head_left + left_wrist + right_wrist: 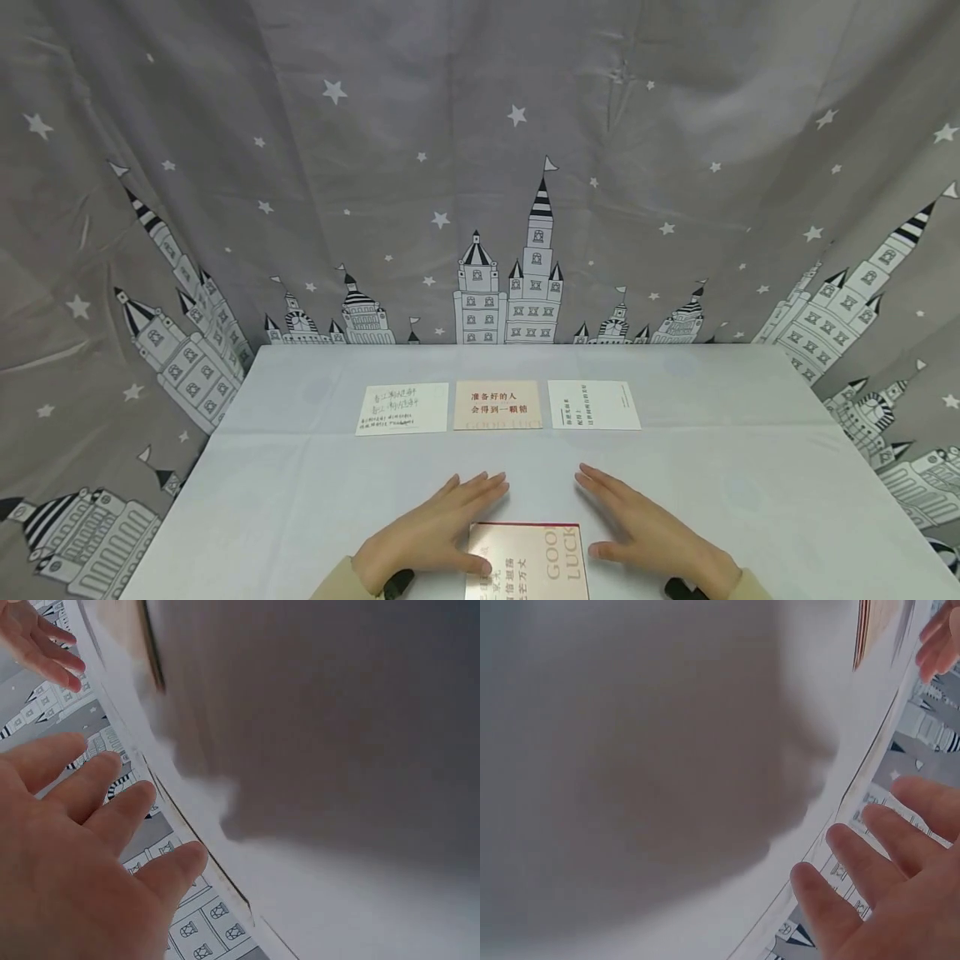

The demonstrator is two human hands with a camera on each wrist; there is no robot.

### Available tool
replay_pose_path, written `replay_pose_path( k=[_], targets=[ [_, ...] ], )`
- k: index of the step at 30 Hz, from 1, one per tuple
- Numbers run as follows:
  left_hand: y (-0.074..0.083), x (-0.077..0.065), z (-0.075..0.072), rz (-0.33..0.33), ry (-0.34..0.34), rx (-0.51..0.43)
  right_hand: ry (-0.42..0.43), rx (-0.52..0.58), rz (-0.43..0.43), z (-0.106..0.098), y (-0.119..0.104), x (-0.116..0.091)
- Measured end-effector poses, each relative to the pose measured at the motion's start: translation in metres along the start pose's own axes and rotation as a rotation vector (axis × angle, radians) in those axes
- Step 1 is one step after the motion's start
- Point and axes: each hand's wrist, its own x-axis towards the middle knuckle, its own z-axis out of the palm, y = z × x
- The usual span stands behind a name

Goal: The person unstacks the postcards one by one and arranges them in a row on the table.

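Two hands, both spread, fingers extended: left hand [438, 529], right hand [645, 529]. One card stack [536, 560], GOOD LUCK printed on top, lies between them, toward near edge of worktop [262, 500]. Left thumb overlaps its left side in head view — touching or just above, hard to tell. Right thumb just beside its right side. Three cards in row toward far edge — handwritten card [397, 417] left, red-lettered beige card [497, 400] middle, white printed card [603, 406] right.

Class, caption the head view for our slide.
Left hand and right hand flank a card stack, with three cards beyond.
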Motion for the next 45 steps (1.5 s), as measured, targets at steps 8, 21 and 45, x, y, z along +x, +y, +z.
replay_pose_path(
  k=[8,21,45],
  targets=[
    [0.009,-0.013,0.007,0.040,0.017,0.018,-0.020,0.003,0.002,0.009,-0.017,-0.008],
    [0.021,-0.022,0.019,-0.028,0.033,0.004,0.039,-0.040,-0.074,0.030,-0.029,-0.009],
    [0.025,-0.028,0.028,0.021,0.051,0.091,0.176,-0.177,-0.152,0.062,-0.037,-0.015]
  ],
)
